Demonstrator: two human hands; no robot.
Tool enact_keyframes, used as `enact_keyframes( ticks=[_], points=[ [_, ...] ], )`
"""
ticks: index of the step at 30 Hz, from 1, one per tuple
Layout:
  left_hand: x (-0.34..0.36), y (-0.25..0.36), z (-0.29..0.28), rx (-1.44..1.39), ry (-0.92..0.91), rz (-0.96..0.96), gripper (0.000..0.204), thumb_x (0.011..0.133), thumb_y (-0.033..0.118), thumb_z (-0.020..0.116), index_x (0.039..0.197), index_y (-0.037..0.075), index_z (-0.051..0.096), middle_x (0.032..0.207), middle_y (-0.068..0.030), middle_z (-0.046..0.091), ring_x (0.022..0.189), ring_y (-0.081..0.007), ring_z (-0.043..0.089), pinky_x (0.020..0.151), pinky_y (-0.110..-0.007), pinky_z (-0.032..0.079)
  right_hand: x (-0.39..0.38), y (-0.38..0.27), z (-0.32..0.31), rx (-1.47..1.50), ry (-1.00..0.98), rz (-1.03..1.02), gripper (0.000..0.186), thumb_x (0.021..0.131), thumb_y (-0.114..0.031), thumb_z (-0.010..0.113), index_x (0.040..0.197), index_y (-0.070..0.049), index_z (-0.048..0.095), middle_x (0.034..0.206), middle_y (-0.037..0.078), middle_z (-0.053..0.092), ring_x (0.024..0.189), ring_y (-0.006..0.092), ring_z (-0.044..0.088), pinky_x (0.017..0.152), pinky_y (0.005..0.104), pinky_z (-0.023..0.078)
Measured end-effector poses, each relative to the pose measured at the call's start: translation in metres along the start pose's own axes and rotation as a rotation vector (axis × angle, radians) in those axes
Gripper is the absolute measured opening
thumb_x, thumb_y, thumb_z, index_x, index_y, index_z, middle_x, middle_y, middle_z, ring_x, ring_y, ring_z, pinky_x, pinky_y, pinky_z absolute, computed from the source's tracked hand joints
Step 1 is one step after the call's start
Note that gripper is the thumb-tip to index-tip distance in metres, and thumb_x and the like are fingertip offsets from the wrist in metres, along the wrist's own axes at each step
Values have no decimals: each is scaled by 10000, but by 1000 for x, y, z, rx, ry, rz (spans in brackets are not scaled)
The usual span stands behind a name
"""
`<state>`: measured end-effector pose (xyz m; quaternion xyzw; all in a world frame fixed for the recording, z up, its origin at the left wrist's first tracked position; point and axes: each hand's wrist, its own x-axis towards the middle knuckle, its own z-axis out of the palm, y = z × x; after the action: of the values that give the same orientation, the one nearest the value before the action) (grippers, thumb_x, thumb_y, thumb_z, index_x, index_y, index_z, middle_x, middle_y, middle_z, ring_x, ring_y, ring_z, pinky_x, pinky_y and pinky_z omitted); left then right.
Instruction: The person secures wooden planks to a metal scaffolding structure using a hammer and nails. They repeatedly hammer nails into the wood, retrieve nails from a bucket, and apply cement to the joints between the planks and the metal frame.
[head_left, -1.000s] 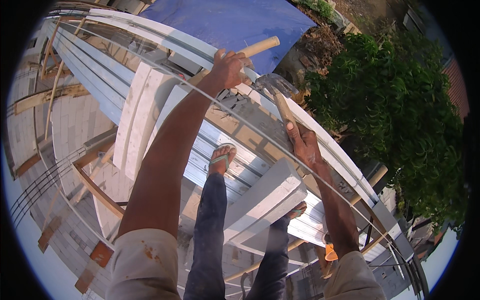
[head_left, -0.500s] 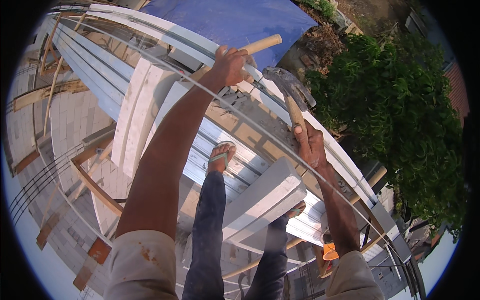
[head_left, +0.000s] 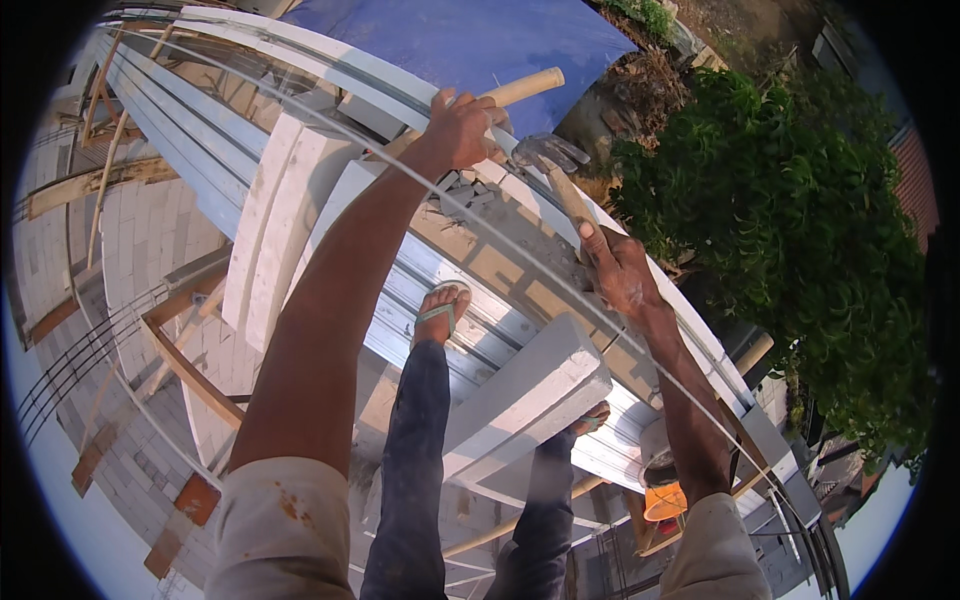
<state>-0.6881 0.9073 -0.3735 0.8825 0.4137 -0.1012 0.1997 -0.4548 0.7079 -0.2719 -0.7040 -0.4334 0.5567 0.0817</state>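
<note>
My left hand (head_left: 462,132) is closed at the top of a long pale wall edge (head_left: 590,215), with a bamboo pole (head_left: 530,88) running through its grip. Under its fingers sits something grey, mostly hidden. My right hand (head_left: 622,268) grips a hammer by its wooden handle (head_left: 568,192), thumb laid along it. The dark metal hammer head (head_left: 548,152) is above the wall edge, just right of my left hand; whether it touches anything cannot be told. Grey rubble pieces (head_left: 465,198) lie on the ledge below my left hand.
My sandalled feet stand on ribbed metal decking (head_left: 495,325). A pale block (head_left: 530,395) lies between my legs, and more blocks (head_left: 280,210) stand at left. A thin cord (head_left: 545,262) crosses the view. An orange container (head_left: 664,502) is by my right forearm. Beyond the wall are a blue sheet (head_left: 440,40) and a leafy tree (head_left: 770,220).
The hammer has swung leftward and slightly up, its head now closer to my left hand. My right forearm has shifted a little, baring more of the orange container. My left hand stays put.
</note>
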Motion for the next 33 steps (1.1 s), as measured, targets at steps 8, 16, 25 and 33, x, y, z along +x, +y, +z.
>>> enact_keyframes(
  ticks=[8,16,25,33],
  points=[
    [1,0,-3,-49,-2,30,502,802,404,825,1254,242,678,1361,31,593,1313,-231,501,1207,-553,165,5,20,5,-91,90,-46,788,1053,-655,356,999,75,647,685,182,590,692,290,577,708,463,487],
    [3,-3,1,-76,48,62,446,806,388,829,1204,242,690,1301,38,609,1296,-222,511,1197,-547,178,12,34,14,-159,188,-223,786,1044,-677,357,916,50,628,654,144,541,669,247,537,679,448,472],
    [3,-3,5,-34,79,55,448,781,348,848,1198,276,699,1309,40,615,1279,-215,523,1192,-538,185,11,41,19,-107,161,-229,792,1049,-665,351,1019,63,659,692,208,611,681,324,612,689,466,492],
    [0,-10,12,-54,105,51,438,778,338,850,1187,286,703,1281,47,619,1268,-230,531,1184,-550,188,-6,20,17,-49,86,-166,825,1042,-662,371,1130,110,650,804,315,677,852,473,692,813,527,524]
  ],
)
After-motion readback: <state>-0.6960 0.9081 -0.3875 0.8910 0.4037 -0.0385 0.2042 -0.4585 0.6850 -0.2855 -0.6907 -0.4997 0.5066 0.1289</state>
